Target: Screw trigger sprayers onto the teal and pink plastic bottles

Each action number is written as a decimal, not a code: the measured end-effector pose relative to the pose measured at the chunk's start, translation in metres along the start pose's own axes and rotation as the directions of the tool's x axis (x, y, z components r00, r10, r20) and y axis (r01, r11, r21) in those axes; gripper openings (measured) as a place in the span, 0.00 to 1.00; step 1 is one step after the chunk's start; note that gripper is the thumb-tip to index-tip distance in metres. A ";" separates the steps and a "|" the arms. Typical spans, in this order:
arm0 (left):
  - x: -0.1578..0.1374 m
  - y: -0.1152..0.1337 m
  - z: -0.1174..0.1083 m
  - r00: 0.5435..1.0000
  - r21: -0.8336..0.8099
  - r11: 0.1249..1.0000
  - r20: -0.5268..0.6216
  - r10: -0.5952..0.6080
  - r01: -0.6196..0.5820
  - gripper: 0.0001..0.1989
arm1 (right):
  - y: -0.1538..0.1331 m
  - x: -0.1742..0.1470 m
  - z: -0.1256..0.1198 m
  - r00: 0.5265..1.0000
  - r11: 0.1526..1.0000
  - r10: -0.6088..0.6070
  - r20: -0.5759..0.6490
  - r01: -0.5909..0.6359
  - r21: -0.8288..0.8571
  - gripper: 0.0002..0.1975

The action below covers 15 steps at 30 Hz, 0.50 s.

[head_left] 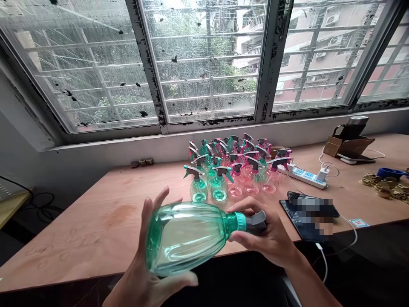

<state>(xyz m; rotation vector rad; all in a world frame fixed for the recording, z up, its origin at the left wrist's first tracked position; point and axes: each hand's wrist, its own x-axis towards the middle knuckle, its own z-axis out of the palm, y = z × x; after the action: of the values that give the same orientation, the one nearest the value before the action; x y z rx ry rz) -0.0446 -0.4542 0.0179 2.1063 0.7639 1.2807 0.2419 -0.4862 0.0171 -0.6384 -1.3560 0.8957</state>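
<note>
A transparent green spray bottle [188, 238] lies sideways in the air between my hands, above the table's front edge. My right hand [268, 234] is closed around its neck and dark grey spray head, with the thumb near the green collar. At the base end, my left hand [143, 260] cups the bottle, thumb below and fingers spread behind it. Beyond it, several green spray bottles [219, 187] and several pink spray bottles [252, 181] stand upright in a tight group with grey trigger heads.
The wooden table [96, 213] runs below a barred window. To the right are a white power strip [306, 175], two phones [298, 217] with cables, a brown stand [348, 145] and gold-coloured round pieces [388, 187]. Small blocks [142, 162] sit by the wall.
</note>
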 end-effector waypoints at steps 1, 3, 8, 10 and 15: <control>0.001 0.002 -0.002 1.000 0.001 1.000 0.007 0.001 -0.001 0.63 | 0.000 0.000 0.000 1.000 1.000 -0.012 -0.003 0.012 -0.024 0.15; 0.004 0.005 -0.005 1.000 0.004 1.000 -0.010 0.000 0.000 0.62 | 0.000 0.000 0.000 1.000 0.999 -0.014 0.000 0.014 -0.041 0.15; 0.009 0.002 -0.009 0.999 -0.041 0.999 -0.027 0.023 -0.024 0.48 | 0.003 0.000 -0.001 0.999 0.997 0.050 0.021 -0.051 0.061 0.15; 0.008 0.000 -0.008 1.000 -0.047 0.999 -0.007 -0.006 0.006 0.46 | 0.003 0.000 0.000 0.999 0.996 0.048 0.018 -0.050 0.078 0.14; 0.002 0.007 0.000 0.998 -0.014 0.999 -0.054 0.028 -0.029 0.60 | -0.001 -0.002 0.001 1.000 1.000 0.020 -0.013 -0.020 0.021 0.14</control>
<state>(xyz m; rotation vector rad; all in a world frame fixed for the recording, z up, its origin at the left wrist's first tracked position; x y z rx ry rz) -0.0428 -0.4571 0.0244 2.0858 0.7476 1.3586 0.2414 -0.4885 0.0171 -0.6422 -1.3287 0.9191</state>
